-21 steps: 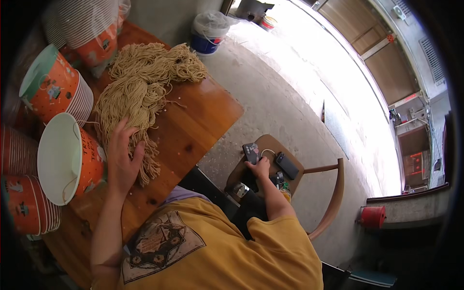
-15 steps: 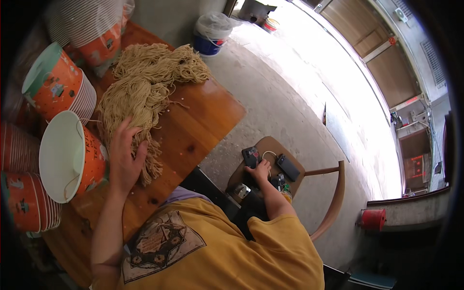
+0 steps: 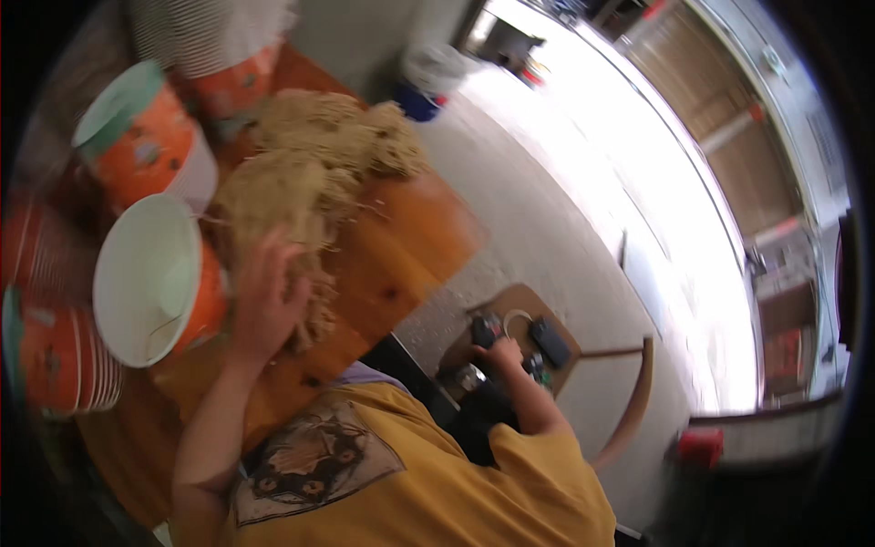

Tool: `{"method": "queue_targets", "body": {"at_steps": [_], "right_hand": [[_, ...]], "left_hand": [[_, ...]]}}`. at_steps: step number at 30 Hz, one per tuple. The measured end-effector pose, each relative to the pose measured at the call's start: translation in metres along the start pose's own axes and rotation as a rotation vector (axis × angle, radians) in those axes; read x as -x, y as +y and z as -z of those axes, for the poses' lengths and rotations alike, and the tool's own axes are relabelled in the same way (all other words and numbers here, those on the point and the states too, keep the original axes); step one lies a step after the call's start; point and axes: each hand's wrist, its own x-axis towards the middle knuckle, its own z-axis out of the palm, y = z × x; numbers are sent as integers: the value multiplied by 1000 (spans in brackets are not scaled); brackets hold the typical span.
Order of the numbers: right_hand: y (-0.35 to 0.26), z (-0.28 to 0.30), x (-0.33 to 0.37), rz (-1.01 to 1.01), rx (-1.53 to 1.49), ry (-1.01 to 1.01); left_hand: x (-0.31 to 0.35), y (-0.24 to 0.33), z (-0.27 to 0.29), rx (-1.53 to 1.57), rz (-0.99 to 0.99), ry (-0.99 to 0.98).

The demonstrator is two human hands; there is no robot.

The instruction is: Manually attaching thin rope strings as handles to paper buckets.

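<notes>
Nearby, white-lined orange bowl [image 3: 146, 278], unfilled.

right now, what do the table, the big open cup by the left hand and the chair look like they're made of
The table looks like wood with a smooth orange-brown finish; a dark knot shows. The cup looks like paper or thin card: matte white inside, printed orange outside, though plastic can't be ruled out. The chair seems wooden too, with a brown seat and curved back rail; blur hides the grain.
</notes>
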Motion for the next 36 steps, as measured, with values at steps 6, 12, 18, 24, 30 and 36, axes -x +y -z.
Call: {"method": "queue_targets", "body": {"at_steps": [6,12,18,24,30,36], "right_hand": [[-29,82,23,277,-304,447],[-155,194,152,836,-751,686],[-251,207,211,1281,-710,361],[-361,213,231,1674,-790,495],[-347,238,232,1295,-893,-422],[-316,270,229,1342,-1271,-1014]], "left_hand": [[3,2,-8,38,15,-3],[22,35,29,-65,-18,-33],[80,45,80,-88,-256,91],[89,40,139,-343,120,513],[98,-1,172,-370,183,189],[102,-45,218,30,217,147]]}}
